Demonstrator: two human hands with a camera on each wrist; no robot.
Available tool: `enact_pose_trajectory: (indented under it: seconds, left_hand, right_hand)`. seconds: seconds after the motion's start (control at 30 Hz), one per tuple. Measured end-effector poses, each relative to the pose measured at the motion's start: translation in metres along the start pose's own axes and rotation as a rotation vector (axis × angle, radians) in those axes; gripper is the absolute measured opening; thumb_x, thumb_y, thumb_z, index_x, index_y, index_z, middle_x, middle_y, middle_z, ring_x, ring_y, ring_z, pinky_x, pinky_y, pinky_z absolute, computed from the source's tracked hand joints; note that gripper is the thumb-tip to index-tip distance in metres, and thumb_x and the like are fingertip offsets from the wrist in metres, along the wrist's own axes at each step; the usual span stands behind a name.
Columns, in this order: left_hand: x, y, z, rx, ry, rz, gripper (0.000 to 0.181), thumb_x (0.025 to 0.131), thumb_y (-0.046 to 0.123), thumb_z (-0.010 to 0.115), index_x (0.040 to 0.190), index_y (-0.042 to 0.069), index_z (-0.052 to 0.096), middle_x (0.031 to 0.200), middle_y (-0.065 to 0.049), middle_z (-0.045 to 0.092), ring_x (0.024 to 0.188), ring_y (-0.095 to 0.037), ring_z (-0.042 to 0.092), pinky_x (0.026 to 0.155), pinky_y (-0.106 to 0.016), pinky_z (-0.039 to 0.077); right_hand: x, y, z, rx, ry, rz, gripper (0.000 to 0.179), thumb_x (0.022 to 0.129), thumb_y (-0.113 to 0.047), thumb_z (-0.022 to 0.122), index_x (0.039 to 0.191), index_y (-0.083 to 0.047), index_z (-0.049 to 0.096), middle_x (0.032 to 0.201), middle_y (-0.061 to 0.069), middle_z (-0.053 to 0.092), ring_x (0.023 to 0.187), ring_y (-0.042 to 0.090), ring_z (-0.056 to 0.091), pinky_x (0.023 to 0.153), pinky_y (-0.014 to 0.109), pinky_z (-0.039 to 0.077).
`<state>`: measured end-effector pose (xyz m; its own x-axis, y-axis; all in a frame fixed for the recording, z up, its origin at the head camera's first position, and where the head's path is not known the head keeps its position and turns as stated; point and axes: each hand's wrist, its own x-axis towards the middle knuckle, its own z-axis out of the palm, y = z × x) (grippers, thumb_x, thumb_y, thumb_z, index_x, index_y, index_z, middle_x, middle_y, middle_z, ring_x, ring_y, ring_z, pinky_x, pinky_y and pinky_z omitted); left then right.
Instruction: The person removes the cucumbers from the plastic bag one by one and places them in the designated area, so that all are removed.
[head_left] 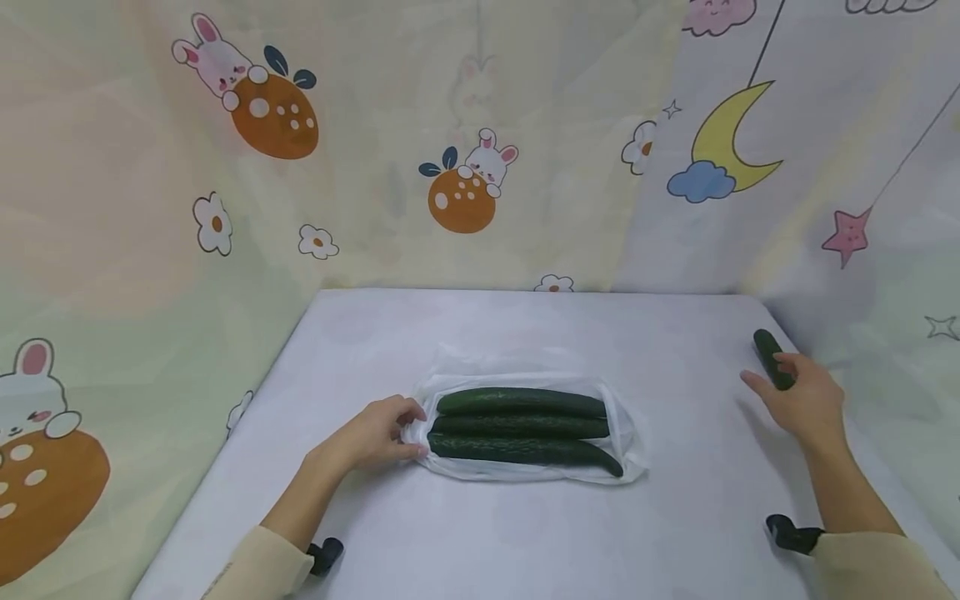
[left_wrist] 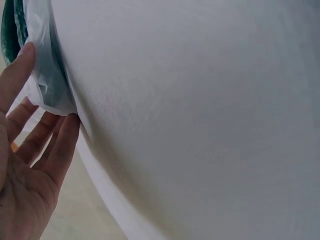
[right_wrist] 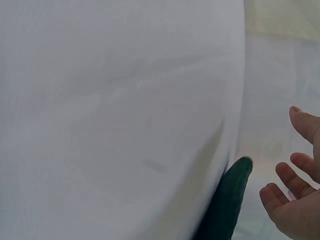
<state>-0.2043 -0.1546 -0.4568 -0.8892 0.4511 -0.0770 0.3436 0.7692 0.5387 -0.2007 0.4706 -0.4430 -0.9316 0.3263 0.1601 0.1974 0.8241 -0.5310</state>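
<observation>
Three long dark green cucumbers [head_left: 517,427] lie side by side in a thin white plastic bag [head_left: 633,442] at the middle of the table. At the bag's left end is my left hand [head_left: 378,429], its spread fingertips and thumb touching the plastic. The left wrist view shows the bag edge [left_wrist: 57,95] by the fingertips and a sliver of green beyond the thumb. One more cucumber [head_left: 771,358] lies near the table's right edge. My right hand [head_left: 806,400] is over its near end, thumb and fingers apart. In the right wrist view, a gap shows between these fingers and the cucumber [right_wrist: 227,202].
The white-covered table [head_left: 525,542] has its right edge close beside the single cucumber. Patterned cloth [head_left: 375,167] with rabbits, flowers and a moon hangs behind and along both sides. A dark strap device [head_left: 791,533] sits at the right wrist.
</observation>
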Motion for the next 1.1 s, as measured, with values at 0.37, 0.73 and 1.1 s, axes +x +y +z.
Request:
enact_pose_trajectory:
  seconds: [0.37, 0.73, 1.1]
  left_hand:
    - [-0.002, 0.002, -0.001, -0.013, -0.003, -0.025, 0.045, 0.082, 0.034, 0.088, 0.117, 0.019, 0.066, 0.11, 0.004, 0.063, 0.095, -0.013, 0.058, 0.089, -0.037, 0.054]
    - [-0.003, 0.0, -0.002, -0.006, -0.012, -0.022, 0.044, 0.082, 0.036, 0.087, 0.117, 0.02, 0.065, 0.109, 0.005, 0.062, 0.096, -0.012, 0.058, 0.089, -0.036, 0.054]
    - [0.0, -0.004, -0.001, -0.004, -0.018, -0.033, 0.046, 0.081, 0.038, 0.088, 0.117, 0.02, 0.065, 0.109, 0.005, 0.062, 0.094, -0.013, 0.057, 0.088, -0.037, 0.053]
  right_hand:
    - [-0.002, -0.045, 0.01, 0.045, -0.022, -0.062, 0.077, 0.099, -0.05, 0.062, 0.148, 0.006, 0.041, 0.142, 0.039, 0.047, 0.128, 0.059, 0.043, 0.096, 0.073, 0.042]
    - [-0.014, -0.074, 0.027, 0.065, -0.054, -0.168, 0.072, 0.099, -0.046, 0.065, 0.146, 0.004, 0.044, 0.137, 0.038, 0.052, 0.122, 0.061, 0.049, 0.094, 0.071, 0.045]
    - [-0.026, -0.102, 0.036, 0.07, -0.087, -0.254, 0.07, 0.098, -0.045, 0.067, 0.143, 0.003, 0.048, 0.136, 0.036, 0.055, 0.12, 0.058, 0.053, 0.094, 0.068, 0.047]
